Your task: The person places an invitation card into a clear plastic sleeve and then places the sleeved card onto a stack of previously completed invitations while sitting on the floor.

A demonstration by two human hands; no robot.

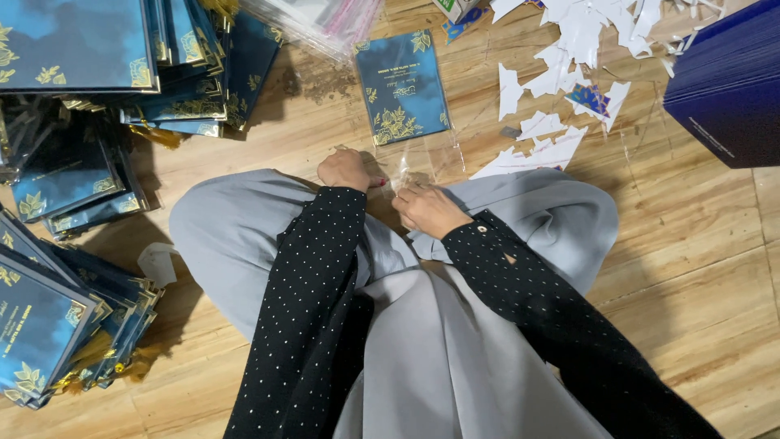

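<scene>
I sit on a wooden floor with grey-clad knees drawn up. A blue card with gold flowers (403, 85) lies inside a clear plastic sleeve (443, 158) in front of my knees. My left hand (344, 170) is closed at the sleeve's near left edge. My right hand (426, 208) pinches a small clear strip at the sleeve's open end. Both sleeves are black with white dots. What the fingertips hold is partly hidden.
Stacks of blue-and-gold cards lie at the left (73, 45) and lower left (49, 325). White paper scraps (561, 49) litter the floor at the top right. A dark blue stack (727, 81) stands at the right edge. Clear sleeves (325, 20) sit at the top.
</scene>
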